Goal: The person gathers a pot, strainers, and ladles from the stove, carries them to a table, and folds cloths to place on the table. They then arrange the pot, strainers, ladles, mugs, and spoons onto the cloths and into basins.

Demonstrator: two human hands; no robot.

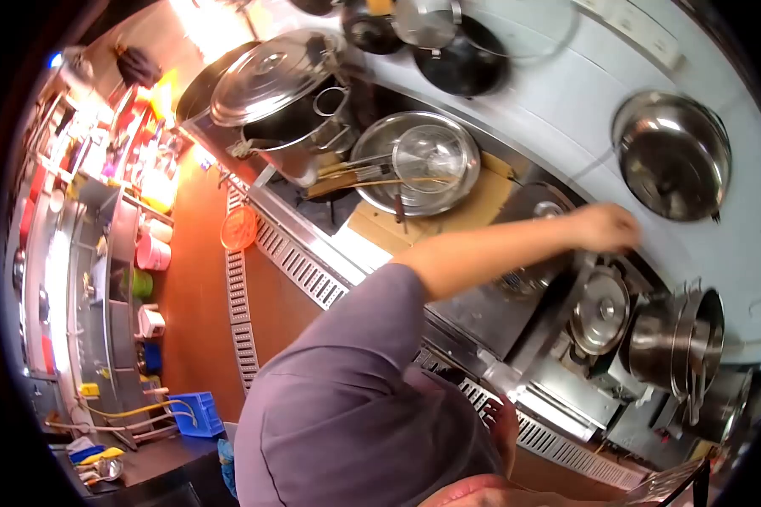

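Extending over the grey metal bench (482, 321): one bare left hand (607, 228), blurred, fingers curled; cannot tell whether clamped on anything. Position: just beside the silver round lidded pot (602, 317), on its wall side; contact not discernible.

Second item: one right hand (503, 427), low on the near side of the lidded pot, partly hidden by the body; finger state cannot be told.

Hazards, by judgement: forearm lies across a dark round covered vessel (522, 201), beside the lidded pot; if that is hot, a dipping arm could be burned. A careless withdrawal might knock the lid askew. Long reach may spoil balance. A sideways swing could catch the nested steel pots (664, 334), next to the lidded pot, whose handles jut out.

Appearance, lidded pot: lid in place, shiny, domed, central knob, bright reflections; contents hidden.

Farther out, beyond the covered vessel from the lidded pot: one wide steel bowl (375, 142) holding a round wire-mesh strainer (431, 154).
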